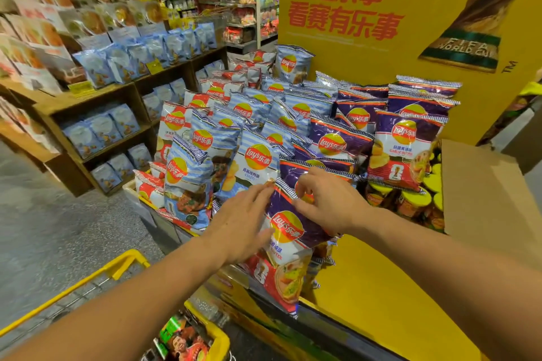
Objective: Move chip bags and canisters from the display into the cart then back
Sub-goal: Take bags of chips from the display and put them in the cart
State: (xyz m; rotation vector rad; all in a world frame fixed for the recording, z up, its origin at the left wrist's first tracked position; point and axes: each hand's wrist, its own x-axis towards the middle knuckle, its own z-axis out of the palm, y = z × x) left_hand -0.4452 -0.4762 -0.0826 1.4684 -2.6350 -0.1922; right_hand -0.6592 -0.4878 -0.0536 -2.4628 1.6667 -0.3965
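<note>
A purple chip bag hangs over the front edge of the yellow display. My right hand pinches its top edge. My left hand lies against the bag's left side, fingers straight. Behind stand several blue-striped chip bags and more purple bags. Yellow-lidded canisters sit low at the right. The yellow-rimmed cart is at the bottom left, with a green and red package inside it.
A brown cardboard flap stands at the display's right. A tall yellow sign rises behind the bags. Wooden shelves with pale blue bags line the left side. Grey floor lies between them and the cart.
</note>
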